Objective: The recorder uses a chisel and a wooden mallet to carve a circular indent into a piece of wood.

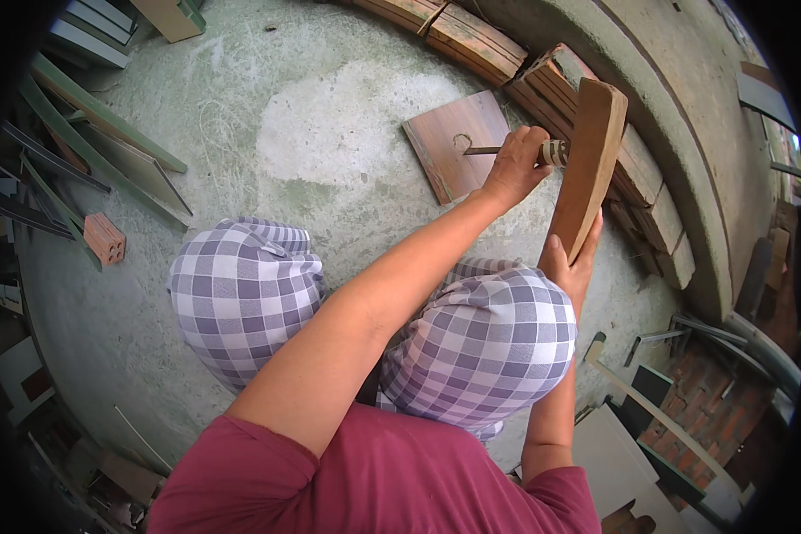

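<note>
My left hand (518, 165) is closed around a chisel (482, 150) with a thin dark blade. The blade points left, over a square brown wooden board (445, 169) lying on the floor. Its light, banded butt end sticks out to the right of my fist. In my right hand (575, 265) is a long, flat wooden bat (587, 160), gripped at its lower end and held upright, tilted slightly right. The bat's left face is right beside the chisel's butt; whether they touch I cannot tell. Near the blade tip, a small curled mark or shaving (461, 141) shows on the board.
Stacked brick-coloured blocks (476, 49) line a curved concrete kerb (667, 107) at the far right. Green-edged panels (107, 151) and a hollow brick (104, 240) are on the left. Boards and metal frames (663, 418) crowd the lower right. Concrete floor (329, 125) spreads ahead of my knees.
</note>
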Tool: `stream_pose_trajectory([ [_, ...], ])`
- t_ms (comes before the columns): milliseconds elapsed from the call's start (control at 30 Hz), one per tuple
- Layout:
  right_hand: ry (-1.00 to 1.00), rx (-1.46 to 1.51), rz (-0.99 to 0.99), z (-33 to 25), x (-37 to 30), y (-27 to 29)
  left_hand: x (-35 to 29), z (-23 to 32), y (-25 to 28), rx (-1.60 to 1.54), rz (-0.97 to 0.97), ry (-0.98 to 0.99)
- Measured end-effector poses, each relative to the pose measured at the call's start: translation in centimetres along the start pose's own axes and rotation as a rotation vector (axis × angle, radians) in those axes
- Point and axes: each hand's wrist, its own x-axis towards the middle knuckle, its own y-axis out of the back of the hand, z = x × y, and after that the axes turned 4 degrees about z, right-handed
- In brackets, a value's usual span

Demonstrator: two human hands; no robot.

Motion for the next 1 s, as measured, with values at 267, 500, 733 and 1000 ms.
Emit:
stream_pose_trajectory([
  [267,-0.031,0.209,0.097,0.4,-1.1,0.5,-0.4,0.5,0.4,0.019,-0.111,-0.029],
  [500,-0.034,0.153,0.091,1.4,-1.5,1.0,6.2,-3.1,4.5,0.079,-0.205,0.209],
  [733,-0.039,0.194,0.124,2.4,-2.1,1.0,8.5,-2.4,11.0,0.139,-0.290,0.306],
  [1000,-0.066,0.169,0.136,2.8,-2.1,1.6,6.7,-0.5,11.0,0.152,-0.239,0.179],
])
